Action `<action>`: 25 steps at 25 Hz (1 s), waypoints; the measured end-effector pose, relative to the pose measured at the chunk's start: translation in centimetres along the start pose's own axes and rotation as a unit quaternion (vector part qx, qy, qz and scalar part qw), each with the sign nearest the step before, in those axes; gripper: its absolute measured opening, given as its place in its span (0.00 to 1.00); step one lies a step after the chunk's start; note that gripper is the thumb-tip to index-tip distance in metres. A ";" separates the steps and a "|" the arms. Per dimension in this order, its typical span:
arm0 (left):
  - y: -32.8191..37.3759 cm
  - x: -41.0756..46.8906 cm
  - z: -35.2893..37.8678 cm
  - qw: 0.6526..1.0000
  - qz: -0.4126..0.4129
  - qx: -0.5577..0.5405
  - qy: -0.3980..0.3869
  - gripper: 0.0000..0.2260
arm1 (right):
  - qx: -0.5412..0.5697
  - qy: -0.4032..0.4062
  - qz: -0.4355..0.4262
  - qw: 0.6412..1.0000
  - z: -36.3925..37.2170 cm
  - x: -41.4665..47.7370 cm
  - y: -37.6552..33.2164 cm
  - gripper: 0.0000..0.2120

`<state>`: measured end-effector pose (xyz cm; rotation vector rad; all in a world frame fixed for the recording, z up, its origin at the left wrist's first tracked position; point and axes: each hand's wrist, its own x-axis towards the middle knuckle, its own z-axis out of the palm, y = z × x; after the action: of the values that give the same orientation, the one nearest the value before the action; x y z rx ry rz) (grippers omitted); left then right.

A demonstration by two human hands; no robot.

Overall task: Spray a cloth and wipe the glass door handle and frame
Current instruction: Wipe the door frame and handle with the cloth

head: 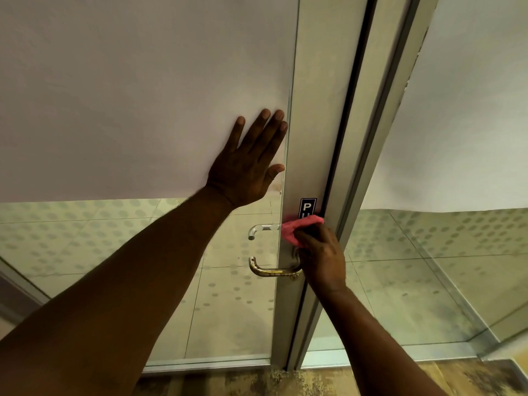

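Left hand [248, 161] flat, open on glass; right hand [321, 252] grips pink cloth [297, 227] on frame [311, 138] w/ handle [274, 270] just below. Risk: door swings under pressure.

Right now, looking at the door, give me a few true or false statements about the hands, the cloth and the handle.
1. The left hand lies flat and open on the frosted glass panel. True.
2. The right hand presses a blue sponge to the frame. False: it holds a pink cloth.
3. The cloth covers part of the black push sign on the grey metal door frame. True.
4. The left hand grips the curved metal door handle. False: the handle sits below it, untouched by it.
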<state>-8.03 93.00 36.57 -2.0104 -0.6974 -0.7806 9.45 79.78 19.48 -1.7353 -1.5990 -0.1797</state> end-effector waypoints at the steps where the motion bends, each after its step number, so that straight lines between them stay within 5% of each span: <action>1: 0.0 0.0 0.0 1.000 0.000 0.001 0.000 0.32 | -0.021 -0.023 -0.016 0.999 0.0 0.0 -0.2 0.24; 4: 0.1 -0.1 0.0 1.000 0.000 -0.002 0.006 0.32 | -0.065 -0.087 -0.054 0.993 -0.6 -0.2 -0.9 0.28; 10: 0.1 0.0 0.0 1.000 -0.002 0.002 0.004 0.32 | -0.031 0.034 -0.045 0.998 -3.1 2.4 -1.7 0.28; 19: 0.1 0.2 0.0 1.000 -0.007 0.006 -0.009 0.32 | 0.004 -0.148 0.023 0.989 -0.1 -3.5 0.5 0.24; 25: 0.2 0.1 -0.3 1.000 -0.008 0.006 -0.001 0.32 | 0.043 -0.186 0.098 0.977 1.1 -5.2 -2.7 0.33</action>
<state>-7.90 92.67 36.69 -1.9965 -0.7184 -0.7824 5.50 76.16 16.89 -1.9253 -1.6494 0.3255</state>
